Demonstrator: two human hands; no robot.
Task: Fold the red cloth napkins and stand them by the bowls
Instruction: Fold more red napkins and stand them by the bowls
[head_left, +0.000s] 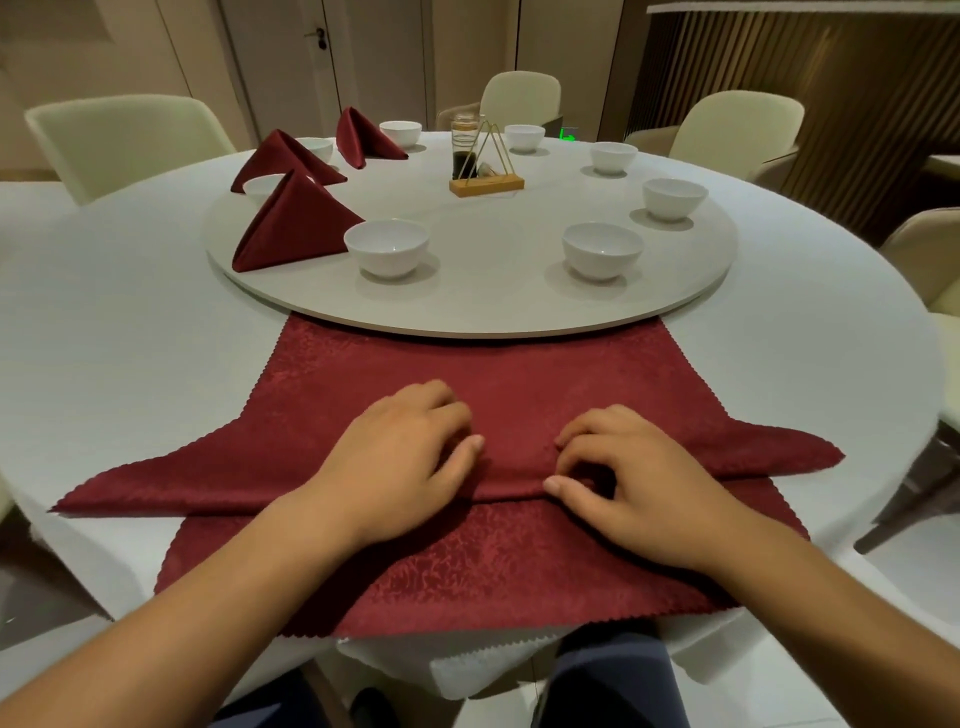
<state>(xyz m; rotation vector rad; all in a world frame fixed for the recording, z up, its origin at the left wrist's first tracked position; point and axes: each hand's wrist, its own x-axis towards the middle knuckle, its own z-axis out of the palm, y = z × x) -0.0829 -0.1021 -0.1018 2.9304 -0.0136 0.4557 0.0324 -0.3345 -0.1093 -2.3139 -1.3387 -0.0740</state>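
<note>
Napkin beneath left hand, right hand; both pinch fold.

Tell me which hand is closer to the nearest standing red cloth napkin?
Left. The left hand sits in front of the standing red cloth napkin; the right hand is farther right.

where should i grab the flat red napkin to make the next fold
Pinch the flat napkin at its two pointed side tips, left hand from the left, right hand from the right. Those tips lie free on the tablecloth; the far edge meets the turntable.
</note>
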